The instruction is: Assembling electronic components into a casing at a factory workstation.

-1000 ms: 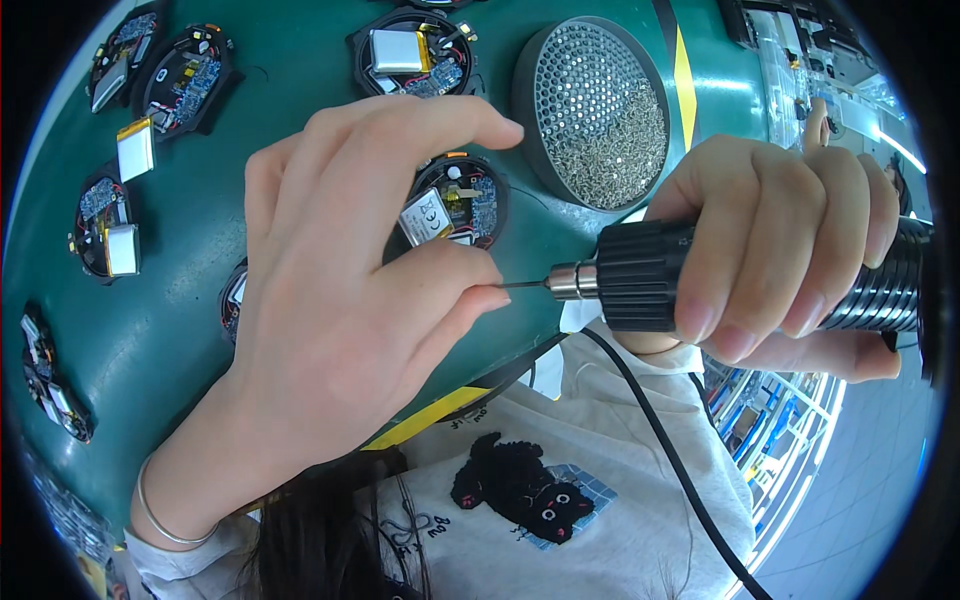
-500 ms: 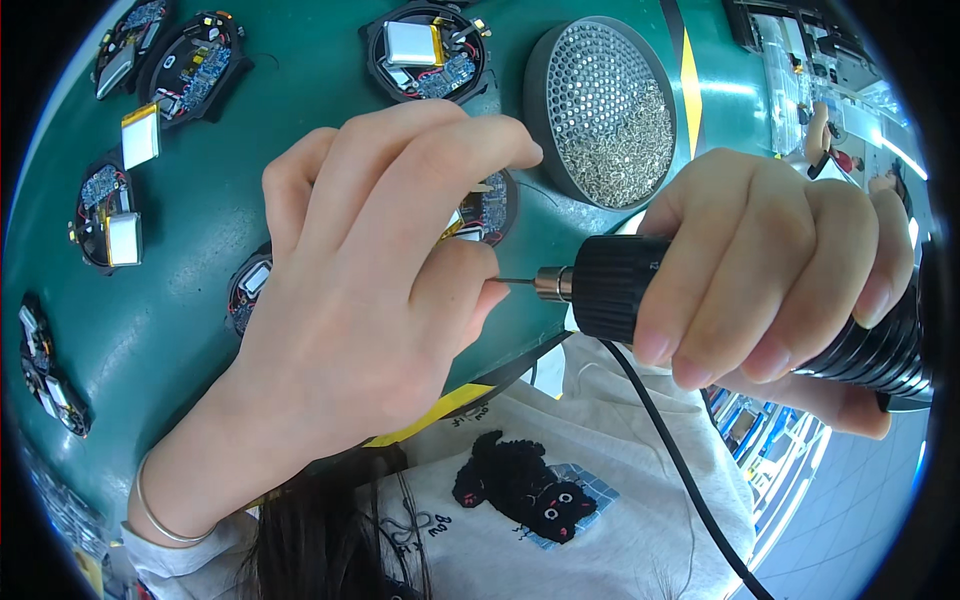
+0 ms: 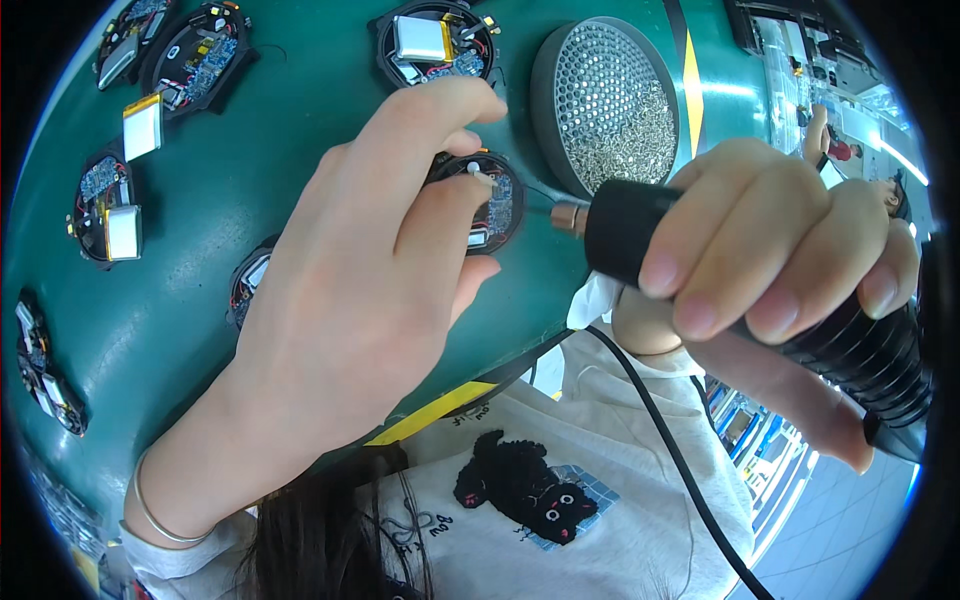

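Note:
My left hand (image 3: 345, 250) bends over a round black device housing (image 3: 500, 205) with a blue circuit board and wires inside. A fingertip curls at its far rim, another lies across its top next to a small pale part, and the thumb is at the near side. The palm hides the housing's left part. My right hand (image 3: 770, 240) is wrapped round a black electric screwdriver (image 3: 622, 235). Its blurred bit points left at the housing's right edge; whether it touches I cannot tell.
Past the screwdriver stands a grey round dish (image 3: 540, 95) of small metal screws (image 3: 635, 140). More open housings lie about the green table (image 3: 300, 80): one at the far middle (image 3: 465, 65), several leftward. A white battery pouch (image 3: 143, 130) lies among them. A black cable (image 3: 660, 430) hangs in front.
The screwdriver has moved from the left hand's thumb and fingertip toward the round housing, its head tilting. My left fingers have spread apart, uncovering more of the housing.

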A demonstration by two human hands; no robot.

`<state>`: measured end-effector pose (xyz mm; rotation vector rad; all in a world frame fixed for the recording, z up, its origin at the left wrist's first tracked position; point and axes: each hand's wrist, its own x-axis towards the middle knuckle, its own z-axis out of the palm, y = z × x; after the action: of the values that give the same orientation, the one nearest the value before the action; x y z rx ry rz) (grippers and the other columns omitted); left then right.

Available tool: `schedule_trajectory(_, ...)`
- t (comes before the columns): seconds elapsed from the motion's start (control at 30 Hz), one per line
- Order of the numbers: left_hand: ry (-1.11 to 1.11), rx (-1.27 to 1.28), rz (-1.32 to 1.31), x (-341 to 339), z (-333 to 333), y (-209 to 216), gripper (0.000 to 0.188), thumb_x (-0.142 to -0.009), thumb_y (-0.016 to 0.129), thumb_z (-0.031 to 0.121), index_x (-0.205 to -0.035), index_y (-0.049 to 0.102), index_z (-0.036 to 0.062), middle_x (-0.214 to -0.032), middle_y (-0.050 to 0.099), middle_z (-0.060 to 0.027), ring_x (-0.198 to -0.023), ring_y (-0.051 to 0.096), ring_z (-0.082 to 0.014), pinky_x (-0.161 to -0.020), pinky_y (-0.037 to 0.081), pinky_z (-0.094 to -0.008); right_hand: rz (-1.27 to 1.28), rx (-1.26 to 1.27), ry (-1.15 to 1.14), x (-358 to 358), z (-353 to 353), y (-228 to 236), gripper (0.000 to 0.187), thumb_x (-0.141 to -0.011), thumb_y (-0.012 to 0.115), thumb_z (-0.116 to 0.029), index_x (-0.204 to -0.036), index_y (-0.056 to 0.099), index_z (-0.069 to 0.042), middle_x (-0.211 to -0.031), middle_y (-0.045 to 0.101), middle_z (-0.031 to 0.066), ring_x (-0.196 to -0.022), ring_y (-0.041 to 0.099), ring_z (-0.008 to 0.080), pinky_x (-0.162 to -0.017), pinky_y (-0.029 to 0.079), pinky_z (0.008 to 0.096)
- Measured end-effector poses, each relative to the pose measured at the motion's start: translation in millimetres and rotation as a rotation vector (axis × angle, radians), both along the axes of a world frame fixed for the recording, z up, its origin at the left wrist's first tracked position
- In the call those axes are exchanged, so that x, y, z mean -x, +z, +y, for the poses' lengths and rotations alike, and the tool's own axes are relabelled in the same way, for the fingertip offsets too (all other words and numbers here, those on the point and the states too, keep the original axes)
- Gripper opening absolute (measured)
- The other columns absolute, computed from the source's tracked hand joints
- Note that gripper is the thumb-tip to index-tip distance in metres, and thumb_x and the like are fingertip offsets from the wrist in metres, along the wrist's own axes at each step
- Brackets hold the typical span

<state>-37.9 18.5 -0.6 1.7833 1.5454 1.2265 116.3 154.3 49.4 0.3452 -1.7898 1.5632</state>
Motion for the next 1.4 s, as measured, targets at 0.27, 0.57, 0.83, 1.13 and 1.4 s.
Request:
schedule_trajectory(0.27,0.000,0.040,-0.038,3.4,-0.7,-3.6,0.040,-0.059,0.073,-0.008,-0.096,0.059,-0.0044,-0.123,0.050,-0.0162,-0.103,0.056,-0.0272,-0.082,0.049,-0.0349,-0.152,-0.087,0.130,4.6,19.5,2.6,0.089,-0.067,0.068,-0.070,-0.119,0.046,-0.001,-0.095,0.053,0.0113,-0.070,0.060,0.0218,-0.050,0.049,0.0341)
schedule_trajectory(0.57,0.029,0.055,-0.057,2.8,0.1,-2.3,0.039,-0.056,0.073,-0.008,-0.091,0.058,-0.0013,-0.116,0.051,-0.0148,-0.103,0.056,-0.0282,-0.085,0.047,-0.0356,-0.143,-0.087,0.197,8.0,22.8,-3.3,0.091,-0.071,0.065,-0.070,-0.123,0.045,0.002,-0.095,0.052,0.0116,-0.074,0.058,0.0219,-0.054,0.049,0.0344)
schedule_trajectory(0.83,0.069,0.047,-0.053,2.6,0.2,-4.5,0.040,-0.053,0.074,-0.006,-0.089,0.057,0.0003,-0.114,0.052,-0.0139,-0.104,0.056,-0.0285,-0.087,0.046,-0.0367,-0.195,-0.111,0.209,3.5,28.1,2.1,0.090,-0.074,0.061,-0.070,-0.125,0.044,0.002,-0.096,0.052,0.0110,-0.074,0.057,0.0215,-0.056,0.049,0.0351)
schedule_trajectory(1.13,0.113,-0.001,-0.043,2.0,-1.0,-10.8,0.042,-0.053,0.075,-0.006,-0.091,0.057,0.0009,-0.115,0.052,-0.0133,-0.103,0.055,-0.0296,-0.085,0.046,-0.0367,-0.202,-0.117,0.278,24.4,17.5,-6.4,0.092,-0.074,0.060,-0.072,-0.128,0.041,0.000,-0.097,0.052,0.0113,-0.074,0.057,0.0214,-0.058,0.050,0.0366)
schedule_trajectory(1.4,0.086,-0.072,-0.003,3.9,-4.9,-14.7,0.041,-0.056,0.075,-0.006,-0.092,0.057,0.0006,-0.114,0.052,-0.0134,-0.104,0.055,-0.0307,-0.084,0.047,-0.0367,-0.206,-0.151,0.391,40.2,18.2,-8.3,0.093,-0.074,0.060,-0.072,-0.129,0.040,-0.001,-0.097,0.052,0.0115,-0.074,0.057,0.0214,-0.058,0.051,0.0370)
